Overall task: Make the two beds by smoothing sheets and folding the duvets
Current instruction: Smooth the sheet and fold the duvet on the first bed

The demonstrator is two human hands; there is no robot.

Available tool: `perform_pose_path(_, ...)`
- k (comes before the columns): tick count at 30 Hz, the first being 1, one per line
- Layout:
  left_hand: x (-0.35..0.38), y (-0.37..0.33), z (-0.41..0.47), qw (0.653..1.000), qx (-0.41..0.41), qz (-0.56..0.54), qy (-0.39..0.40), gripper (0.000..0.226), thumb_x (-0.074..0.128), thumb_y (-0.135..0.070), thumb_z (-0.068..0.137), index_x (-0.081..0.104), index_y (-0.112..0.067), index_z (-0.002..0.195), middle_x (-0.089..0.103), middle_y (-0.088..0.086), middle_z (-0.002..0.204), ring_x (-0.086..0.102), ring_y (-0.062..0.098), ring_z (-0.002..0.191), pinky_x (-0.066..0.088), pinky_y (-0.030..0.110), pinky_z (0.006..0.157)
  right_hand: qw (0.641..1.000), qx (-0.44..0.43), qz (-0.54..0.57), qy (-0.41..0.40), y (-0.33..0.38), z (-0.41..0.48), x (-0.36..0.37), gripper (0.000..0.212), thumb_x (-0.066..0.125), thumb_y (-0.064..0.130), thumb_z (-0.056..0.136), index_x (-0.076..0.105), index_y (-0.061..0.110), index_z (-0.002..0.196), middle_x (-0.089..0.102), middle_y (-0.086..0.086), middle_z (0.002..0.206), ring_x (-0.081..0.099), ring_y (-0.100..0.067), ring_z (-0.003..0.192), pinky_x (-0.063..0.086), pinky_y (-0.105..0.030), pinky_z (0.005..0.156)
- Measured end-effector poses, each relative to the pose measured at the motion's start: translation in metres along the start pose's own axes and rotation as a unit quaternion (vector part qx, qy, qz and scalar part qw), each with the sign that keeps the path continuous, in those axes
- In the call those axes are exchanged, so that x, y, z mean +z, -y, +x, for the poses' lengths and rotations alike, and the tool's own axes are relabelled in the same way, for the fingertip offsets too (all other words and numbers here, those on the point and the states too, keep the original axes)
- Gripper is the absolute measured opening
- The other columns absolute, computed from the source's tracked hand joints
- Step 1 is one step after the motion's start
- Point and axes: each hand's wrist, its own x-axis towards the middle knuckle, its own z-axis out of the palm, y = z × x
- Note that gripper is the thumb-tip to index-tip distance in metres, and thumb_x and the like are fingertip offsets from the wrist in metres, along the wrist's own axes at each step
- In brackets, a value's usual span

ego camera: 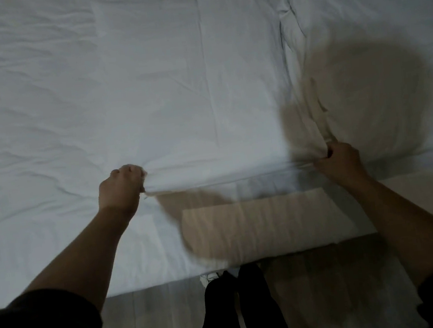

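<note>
Two bare hands grip the near edge of a white wrinkled fabric duvet (201, 84) spread over the bed. Head view: left hand (121, 187) fisted tight on the edge; right hand (340, 160) pinching a raised fold. White sheet (58, 257) hangs below, above grey wood-grain floor (157, 319). Dark-trousered legs (240, 309) stand at the bedside.

White duvet (201, 84) lies spread flat over the bed, lightly wrinkled.
</note>
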Motion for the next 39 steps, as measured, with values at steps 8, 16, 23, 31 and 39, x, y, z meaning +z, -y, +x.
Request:
perform_pose_path(8, 0.011, 0.006, -0.012, 0.998, -0.032, 0.055, 0.006, 0.024, 0.064, 0.008, 0.075, 0.058, -0.003, 0.095, 0.056, 0.015, 0.086, 0.054, 0.034, 0.069, 0.029, 0.032, 0.047, 0.999, -0.007, -0.009, 0.038, -0.003, 0.0, 0.005, 0.028, 0.069, 0.022, 0.079, 0.068, 0.002, 0.098, 0.068, -0.024, 0.099, 0.065, -0.036, 0.094, 0.044, -0.032, 0.07)
perform_pose_path(16, 0.007, -0.001, -0.025, 0.993, -0.066, 0.083, 0.059, 0.043, 0.063, -0.011, 0.075, 0.045, -0.01, 0.114, 0.053, 0.007, 0.108, 0.055, 0.025, 0.093, 0.04, 0.035, 0.068, 0.999, 0.01, 0.037, -0.003, -0.002, -0.004, 0.004, 0.027, 0.07, 0.012, 0.078, 0.06, 0.009, 0.103, 0.066, -0.014, 0.1, 0.063, -0.033, 0.091, 0.049, -0.037, 0.075)
perform_pose_path(23, -0.018, -0.038, 0.006, 0.99, 0.01, -0.081, -0.117, 0.05, 0.042, -0.021, 0.083, 0.045, 0.002, 0.127, 0.047, 0.025, 0.13, 0.048, 0.044, 0.114, 0.047, 0.051, 0.083, 0.964, -0.18, -0.069, -0.184, 0.061, -0.002, 0.032, 0.062, 0.042, 0.021, 0.077, 0.049, 0.007, 0.138, 0.044, -0.019, 0.146, 0.04, -0.036, 0.135, 0.032, -0.053, 0.107)
perform_pose_path(31, -0.009, -0.085, 0.089, 0.99, 0.043, -0.083, -0.105, 0.064, 0.015, -0.049, 0.097, 0.006, -0.023, 0.155, -0.003, 0.006, 0.162, -0.006, 0.027, 0.149, 0.001, 0.057, 0.118, 0.917, -0.28, -0.281, -0.041, 0.129, 0.05, 0.095, 0.061, 0.02, 0.056, 0.098, 0.012, 0.034, 0.154, 0.001, -0.002, 0.164, -0.001, -0.029, 0.15, 0.006, -0.064, 0.115)
perform_pose_path(39, -0.023, -0.037, 0.125, 0.98, -0.072, -0.131, -0.13, 0.07, 0.02, -0.047, 0.095, 0.009, -0.013, 0.155, 0.0, 0.016, 0.161, -0.002, 0.033, 0.148, 0.001, 0.061, 0.116, 0.954, -0.172, -0.224, -0.099, 0.133, 0.092, 0.08, 0.07, 0.022, 0.054, 0.092, 0.021, 0.021, 0.154, 0.013, -0.013, 0.162, 0.014, -0.038, 0.147, 0.012, -0.069, 0.111)
